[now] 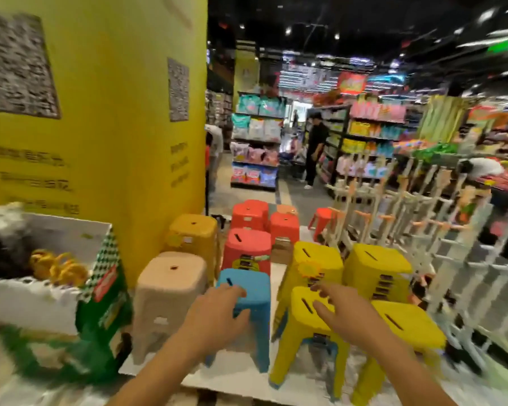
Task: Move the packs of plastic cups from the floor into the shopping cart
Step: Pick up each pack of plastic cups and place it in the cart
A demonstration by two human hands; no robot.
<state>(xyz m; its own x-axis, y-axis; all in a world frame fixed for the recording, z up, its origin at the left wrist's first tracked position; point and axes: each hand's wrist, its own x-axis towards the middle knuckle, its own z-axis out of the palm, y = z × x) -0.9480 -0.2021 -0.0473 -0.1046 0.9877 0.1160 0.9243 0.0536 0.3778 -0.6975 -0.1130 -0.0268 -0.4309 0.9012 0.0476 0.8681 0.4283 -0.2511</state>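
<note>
1. Packs of plastic cups and the shopping cart are both out of view; nothing is loaded yet, I judge.
2. Yellow pillar [100, 127] blocks the left.
3. Stools stand stacked for display.
4. Both hands reach forward, apart and empty, fingers loosely spread: left hand [214, 315] over the blue stool [257, 294], right hand [346, 315] over a yellow stool [299, 306]. Whether they touch is perhaps lost in the blur.

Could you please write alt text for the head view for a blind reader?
A person's left hand and right hand, fingers relaxed and holding nothing, reach out in a shop, the left before a blue stool, the right over a yellow stool. A yellow pillar stands at left; blurred shelves lie beyond.
</note>
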